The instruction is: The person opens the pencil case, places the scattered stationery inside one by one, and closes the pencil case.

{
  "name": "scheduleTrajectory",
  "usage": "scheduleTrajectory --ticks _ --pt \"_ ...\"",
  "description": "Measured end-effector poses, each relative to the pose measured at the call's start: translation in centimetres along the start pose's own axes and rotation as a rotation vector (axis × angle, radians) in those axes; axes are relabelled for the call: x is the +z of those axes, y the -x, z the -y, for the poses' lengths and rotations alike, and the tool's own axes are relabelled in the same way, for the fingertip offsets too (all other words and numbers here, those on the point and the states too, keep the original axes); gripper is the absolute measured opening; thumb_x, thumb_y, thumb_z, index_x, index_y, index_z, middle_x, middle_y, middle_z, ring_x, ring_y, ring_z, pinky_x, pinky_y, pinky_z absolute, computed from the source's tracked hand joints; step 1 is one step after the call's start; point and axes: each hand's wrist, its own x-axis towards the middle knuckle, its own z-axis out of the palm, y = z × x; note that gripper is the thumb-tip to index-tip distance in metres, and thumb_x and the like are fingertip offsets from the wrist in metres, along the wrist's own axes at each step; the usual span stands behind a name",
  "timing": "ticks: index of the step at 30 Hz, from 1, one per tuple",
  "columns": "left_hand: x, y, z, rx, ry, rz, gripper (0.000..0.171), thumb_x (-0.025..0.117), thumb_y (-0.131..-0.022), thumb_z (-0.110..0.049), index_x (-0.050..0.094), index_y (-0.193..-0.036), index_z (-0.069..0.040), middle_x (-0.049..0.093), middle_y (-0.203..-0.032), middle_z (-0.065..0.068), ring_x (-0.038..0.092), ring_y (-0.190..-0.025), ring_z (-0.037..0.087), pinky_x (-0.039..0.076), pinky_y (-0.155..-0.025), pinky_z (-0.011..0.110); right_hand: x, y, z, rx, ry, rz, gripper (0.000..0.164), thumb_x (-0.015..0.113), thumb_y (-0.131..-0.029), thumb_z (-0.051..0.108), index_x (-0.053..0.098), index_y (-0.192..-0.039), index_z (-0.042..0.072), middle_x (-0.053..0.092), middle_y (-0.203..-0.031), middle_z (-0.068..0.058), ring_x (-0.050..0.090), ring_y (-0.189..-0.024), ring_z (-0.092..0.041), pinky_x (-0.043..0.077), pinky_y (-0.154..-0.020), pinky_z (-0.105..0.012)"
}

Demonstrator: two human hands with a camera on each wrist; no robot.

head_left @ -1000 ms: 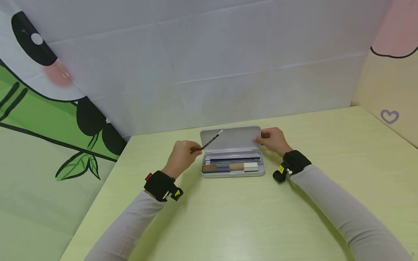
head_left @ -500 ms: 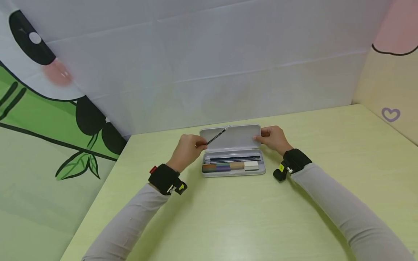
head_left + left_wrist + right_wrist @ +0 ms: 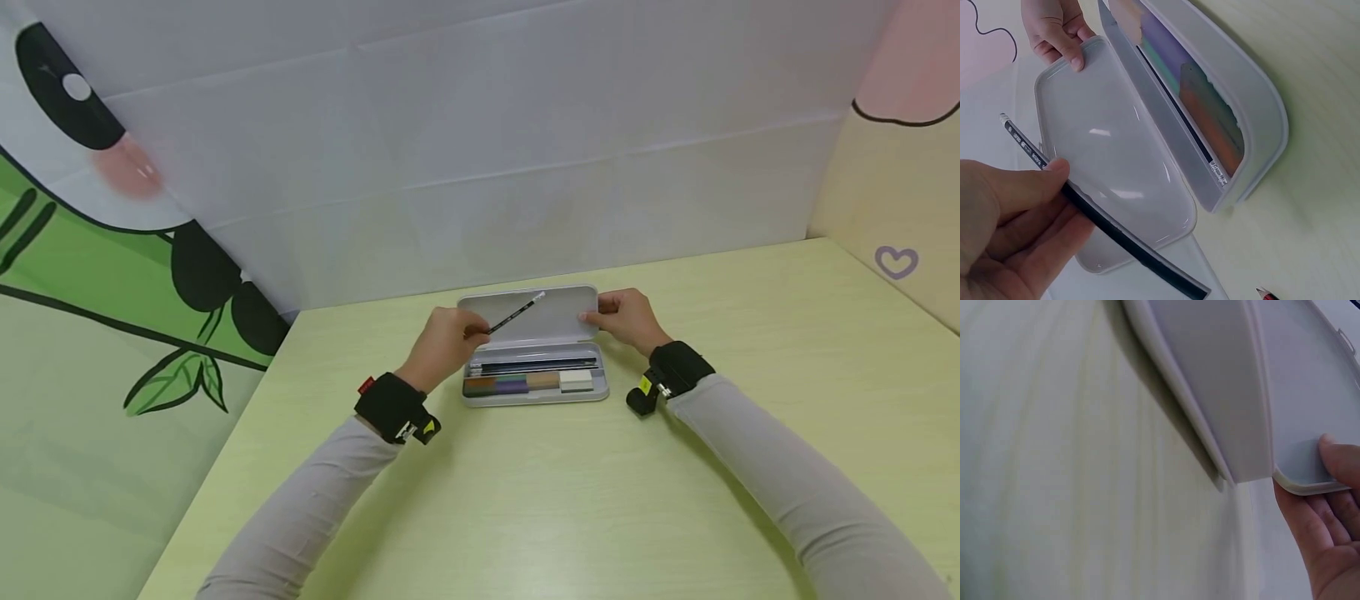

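Note:
My left hand (image 3: 444, 346) pinches a black pencil with white lettering (image 3: 1116, 228) between thumb and fingers. Its white eraser end (image 3: 541, 295) points up and right, in front of the raised lid (image 3: 558, 304) of a pale grey pencil case (image 3: 536, 401). At the lid's right side, my right hand (image 3: 628, 319) grips the edge, thumb on the inner face and fingers behind, as the right wrist view shows. Inside the case lie dark pencils (image 3: 536, 366) along the back, then brown, green and purple pieces (image 3: 512, 387) and a white eraser (image 3: 576, 381) in front.
The case stands on a pale wood-look table (image 3: 525, 500), near a white wall sheet (image 3: 487, 167). Cartoon-printed panels (image 3: 120, 242) flank the left side. A red-and-black pencil tip (image 3: 1265, 294) shows at the bottom edge of the left wrist view.
My left hand has moved right and slightly up with the pencil, which now crosses the lid nearer its middle. The right hand, lid and case have stayed in place.

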Motion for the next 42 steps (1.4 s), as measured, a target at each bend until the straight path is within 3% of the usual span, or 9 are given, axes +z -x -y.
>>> scheduleTrajectory --ticks 4,13,32,42 --pt "0.3 -0.2 0.0 0.023 -0.001 0.0 0.014 0.068 -0.087 -0.007 0.075 -0.097 -0.001 0.075 -0.092 0.013 0.071 -0.082 0.023 0.058 -0.075 0.032 0.0 -0.1 -0.1 0.009 0.001 -0.004 0.04 0.068 -0.089 0.017 0.063 -0.121 -0.008 0.067 -0.114 -0.027 0.067 -0.106 -0.038 0.057 -0.086 -0.039" --pt "0.9 -1.0 0.0 0.006 0.029 0.026 0.015 0.069 -0.086 -0.006 0.075 -0.099 -0.001 0.075 -0.094 0.013 0.071 -0.085 0.024 0.058 -0.076 0.032 0.2 -0.3 -0.3 0.003 0.01 0.003 0.039 0.068 -0.09 0.016 0.063 -0.121 -0.007 0.067 -0.114 -0.027 0.067 -0.105 -0.038 0.057 -0.086 -0.041" --pt "3.1 -1.9 -0.2 0.023 0.084 0.054 0.015 0.069 -0.087 -0.009 0.075 -0.1 -0.003 0.075 -0.095 0.011 0.072 -0.086 0.021 0.058 -0.079 0.029 0.2 -0.2 -0.6 -0.014 0.008 -0.013 0.037 0.069 -0.088 0.016 0.065 -0.117 -0.007 0.07 -0.109 -0.026 0.07 -0.098 -0.036 0.057 -0.074 -0.027" --pt "3.2 -2.6 -0.6 0.038 0.071 0.069 0.016 0.068 -0.087 -0.009 0.075 -0.1 -0.003 0.075 -0.095 0.012 0.072 -0.086 0.021 0.058 -0.079 0.029 0.1 -0.2 -0.4 -0.036 0.011 -0.025 0.035 0.07 -0.088 0.016 0.067 -0.116 -0.005 0.071 -0.106 -0.024 0.071 -0.095 -0.034 0.054 -0.07 -0.021"
